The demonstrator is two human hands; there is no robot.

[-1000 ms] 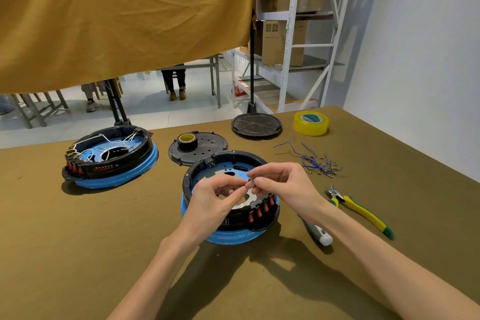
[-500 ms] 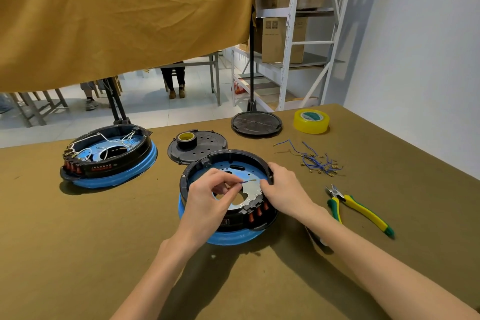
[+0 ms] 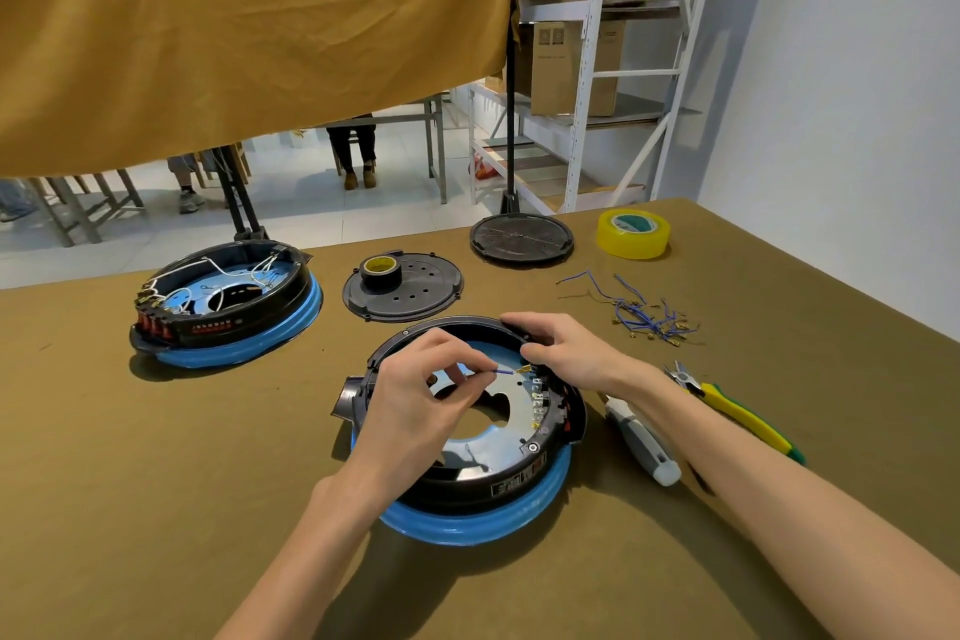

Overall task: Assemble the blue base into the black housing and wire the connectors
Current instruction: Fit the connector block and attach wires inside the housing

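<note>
Pinching a short blue wire (image 3: 503,372) between thumb and forefinger, the left hand (image 3: 415,411) hovers over the open middle of the black housing (image 3: 563,424). Wire's brass terminal points toward the right hand (image 3: 563,353), just beside that hand's fingertips. Right hand grips the far right rim of the housing, fingers curled over the edge, thumb inside next to the row of connectors (image 3: 540,403). Blue base (image 3: 478,525) sits under the housing, its rim showing below and nearer than both hands.

Bench (image 3: 156,509): olive-brown covering. Right of the right hand: loose blue wires (image 3: 641,317) beyond it, yellow-green cutters (image 3: 727,405) and a grey-white tool (image 3: 641,439) beside the forearm. Beyond both hands: black perforated lid (image 3: 415,291) carrying a small tape roll (image 3: 379,270), a round black stand foot (image 3: 522,239), a yellow tape roll (image 3: 632,233). Far left of the left hand: a second unit (image 3: 223,307), white wires inside.

Room: mustard cloth (image 3: 249,31) hung above, white shelving (image 3: 587,68) with cartons, white wall to the right.
</note>
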